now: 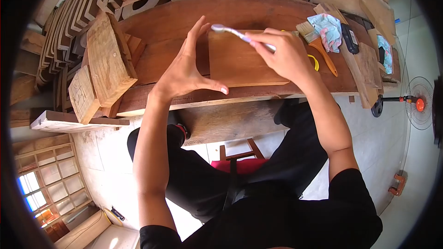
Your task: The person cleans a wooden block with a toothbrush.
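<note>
White and purple, one toothbrush (230, 32) is held in the right hand's (282, 55) closed grip, its head angled toward the left hand (184, 69). The left grip is spread wide, at the left end of one board (244, 66) on the bench (159, 29), below both grips. Right of the right grip are one yellow loop (315, 63), one paintbrush (328, 58), two patterned cloths (330, 33) and one black tool (350, 39). Left of the left grip sit two thick blocks (107, 59).

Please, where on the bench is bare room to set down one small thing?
The bench is bare between the wood blocks and left hand, and beyond the flat board. Right of the board is crowded: orange-handled brush, crumpled cloth, black tool.
</note>
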Action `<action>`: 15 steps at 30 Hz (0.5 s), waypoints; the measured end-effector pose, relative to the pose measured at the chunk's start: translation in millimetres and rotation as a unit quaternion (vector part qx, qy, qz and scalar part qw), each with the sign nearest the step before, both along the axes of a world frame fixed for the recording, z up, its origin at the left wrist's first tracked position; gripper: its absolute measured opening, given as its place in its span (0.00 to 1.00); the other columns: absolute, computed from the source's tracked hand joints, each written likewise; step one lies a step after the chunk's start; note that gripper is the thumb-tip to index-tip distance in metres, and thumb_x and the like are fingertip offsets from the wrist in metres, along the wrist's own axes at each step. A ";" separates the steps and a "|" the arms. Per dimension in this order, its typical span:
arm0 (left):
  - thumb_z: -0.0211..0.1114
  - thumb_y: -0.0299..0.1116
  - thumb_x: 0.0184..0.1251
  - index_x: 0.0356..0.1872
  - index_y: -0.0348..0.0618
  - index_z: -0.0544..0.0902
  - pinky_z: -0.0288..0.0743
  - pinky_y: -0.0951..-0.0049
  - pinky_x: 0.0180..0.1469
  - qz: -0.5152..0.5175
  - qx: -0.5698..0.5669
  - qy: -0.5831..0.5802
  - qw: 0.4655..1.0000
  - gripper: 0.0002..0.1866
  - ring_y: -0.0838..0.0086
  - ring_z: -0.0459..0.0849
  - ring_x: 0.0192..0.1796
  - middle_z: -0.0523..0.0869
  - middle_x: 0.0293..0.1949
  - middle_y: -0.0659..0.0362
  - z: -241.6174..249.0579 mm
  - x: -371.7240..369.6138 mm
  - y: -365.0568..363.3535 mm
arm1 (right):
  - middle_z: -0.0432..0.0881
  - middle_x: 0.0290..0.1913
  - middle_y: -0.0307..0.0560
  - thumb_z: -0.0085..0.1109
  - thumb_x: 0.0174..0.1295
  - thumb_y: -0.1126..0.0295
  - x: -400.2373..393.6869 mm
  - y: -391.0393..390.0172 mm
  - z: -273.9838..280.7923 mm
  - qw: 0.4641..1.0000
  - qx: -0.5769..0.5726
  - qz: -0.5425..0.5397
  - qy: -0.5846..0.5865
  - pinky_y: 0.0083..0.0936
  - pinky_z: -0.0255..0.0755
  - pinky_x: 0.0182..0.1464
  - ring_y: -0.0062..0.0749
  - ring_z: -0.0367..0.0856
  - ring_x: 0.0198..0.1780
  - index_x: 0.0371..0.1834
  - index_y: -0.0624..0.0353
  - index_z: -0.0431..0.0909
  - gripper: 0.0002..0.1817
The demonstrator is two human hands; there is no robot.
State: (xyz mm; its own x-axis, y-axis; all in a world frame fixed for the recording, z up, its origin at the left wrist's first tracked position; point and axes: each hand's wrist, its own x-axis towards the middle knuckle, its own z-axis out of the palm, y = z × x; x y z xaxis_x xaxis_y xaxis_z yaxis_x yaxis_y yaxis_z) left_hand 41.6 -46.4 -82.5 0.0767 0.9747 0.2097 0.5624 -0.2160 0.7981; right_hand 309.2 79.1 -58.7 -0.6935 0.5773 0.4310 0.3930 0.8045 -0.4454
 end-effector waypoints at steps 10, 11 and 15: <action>0.99 0.55 0.33 0.94 0.49 0.47 0.58 0.46 0.93 0.013 -0.018 0.078 0.997 0.87 0.45 0.62 0.89 0.64 0.88 0.44 7.9 4.9 -6.5 | 0.91 0.36 0.43 0.72 0.74 0.67 1.5 6.8 -3.7 0.998 -0.016 0.062 0.007 0.38 0.80 0.35 0.42 0.87 0.30 0.56 0.48 0.97 0.12; 0.99 0.55 0.33 0.94 0.49 0.46 0.59 0.47 0.92 0.015 -0.011 0.077 0.997 0.87 0.46 0.62 0.89 0.64 0.88 0.44 6.2 4.7 -6.9 | 0.91 0.37 0.43 0.72 0.74 0.67 0.1 4.1 -2.8 0.996 -0.025 0.082 0.001 0.38 0.80 0.36 0.43 0.88 0.31 0.57 0.48 0.97 0.12; 0.99 0.54 0.34 0.94 0.49 0.45 0.59 0.47 0.92 0.024 -0.025 0.069 0.997 0.87 0.46 0.64 0.88 0.66 0.87 0.43 6.1 7.4 -9.2 | 0.92 0.37 0.44 0.72 0.75 0.66 -1.1 11.0 -2.4 0.999 -0.011 0.038 0.014 0.38 0.81 0.37 0.44 0.89 0.34 0.57 0.47 0.97 0.12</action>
State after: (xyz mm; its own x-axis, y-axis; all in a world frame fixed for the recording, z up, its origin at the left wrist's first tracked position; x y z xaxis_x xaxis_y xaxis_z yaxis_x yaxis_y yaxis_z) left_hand 49.0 -55.6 -76.4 0.0534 0.9870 0.1518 0.6759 -0.1477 0.7221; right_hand 308.1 90.1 -61.1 -0.7232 0.5337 0.4384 0.3192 0.8212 -0.4731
